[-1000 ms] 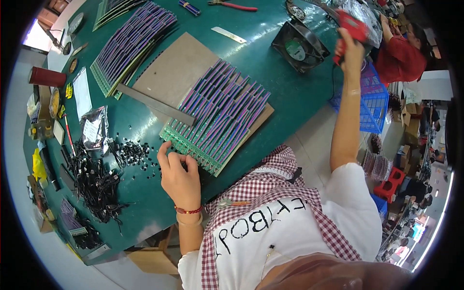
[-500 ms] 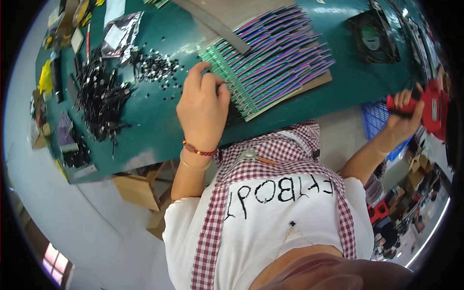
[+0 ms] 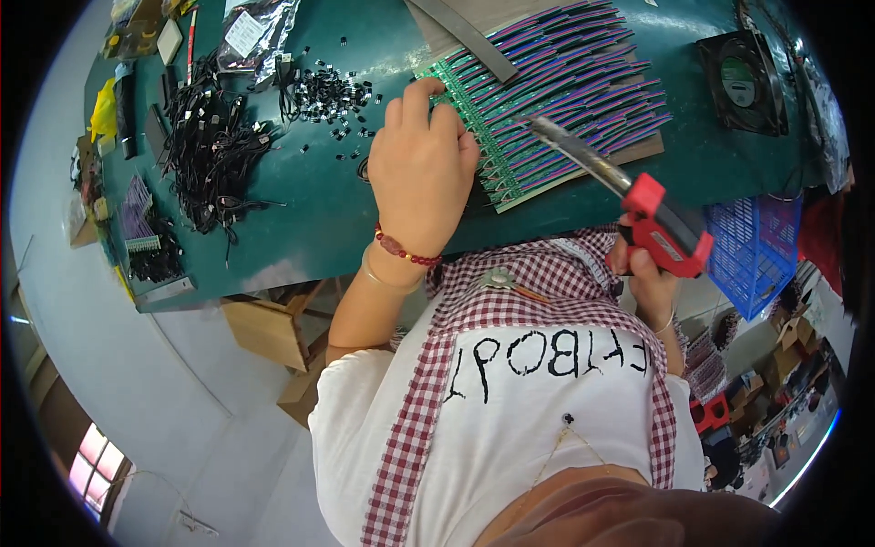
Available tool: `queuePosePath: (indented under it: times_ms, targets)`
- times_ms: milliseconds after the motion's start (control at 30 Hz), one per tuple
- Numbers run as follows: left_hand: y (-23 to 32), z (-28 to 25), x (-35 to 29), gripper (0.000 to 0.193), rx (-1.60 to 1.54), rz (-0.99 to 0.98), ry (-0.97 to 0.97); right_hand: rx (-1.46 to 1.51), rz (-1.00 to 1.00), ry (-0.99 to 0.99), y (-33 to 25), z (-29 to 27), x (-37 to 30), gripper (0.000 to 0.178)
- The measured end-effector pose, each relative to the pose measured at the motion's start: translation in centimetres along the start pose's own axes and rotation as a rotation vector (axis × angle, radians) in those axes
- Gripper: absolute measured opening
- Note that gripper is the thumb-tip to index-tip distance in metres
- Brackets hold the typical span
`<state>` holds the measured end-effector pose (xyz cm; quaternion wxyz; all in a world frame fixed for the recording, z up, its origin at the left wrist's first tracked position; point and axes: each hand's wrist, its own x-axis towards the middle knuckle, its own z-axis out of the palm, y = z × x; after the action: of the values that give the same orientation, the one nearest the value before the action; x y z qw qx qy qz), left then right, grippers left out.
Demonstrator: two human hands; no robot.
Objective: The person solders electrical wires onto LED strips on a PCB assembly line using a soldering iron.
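My right hand (image 3: 649, 273) grips a red and black soldering gun (image 3: 670, 228). Its long metal barrel points up and left over the colored wires (image 3: 592, 118). Those wires run rightward from a row of small green circuit boards (image 3: 488, 150) laid on a brown board. At the left end of this row is my left hand (image 3: 421, 159), its fingers curled in and its index fingertip by the boards' edge. The fingers hide whatever they pinch. A thin black loop of cable (image 3: 363, 170) shows beside this hand.
A grey metal bar (image 3: 478, 46) lies across the wires. Left of my hand are small black parts (image 3: 333, 91) and a heap of black cables (image 3: 205, 159). A black fan (image 3: 743, 82) stands at the right, with a blue basket (image 3: 752, 255) below the table's edge.
My right hand has brought the soldering gun from the far right in over the wires. My left hand stays at the boards' left end, while the whole view has shifted slightly.
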<state>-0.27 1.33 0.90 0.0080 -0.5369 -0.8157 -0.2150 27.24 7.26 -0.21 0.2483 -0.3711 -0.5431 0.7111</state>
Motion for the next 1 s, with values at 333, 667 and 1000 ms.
queuePosePath:
  times_ms: [333, 667, 1000]
  targets:
    - [0.2, -0.3, 0.6, 0.014, 0.053, 0.039, -0.101, -0.073, 0.058, -0.089, 2.2, 0.8, -0.1, 0.042]
    - [0.1, -0.2, 0.7, 0.016, 0.037, 0.05, -0.119, -0.143, 0.052, -0.114, 2.3, 0.8, -0.1, 0.033]
    - [0.0, -0.2, 0.8, 0.013, 0.05, 0.069, -0.113, -0.14, 0.026, -0.114, 2.2, 1.2, -0.2, 0.041]
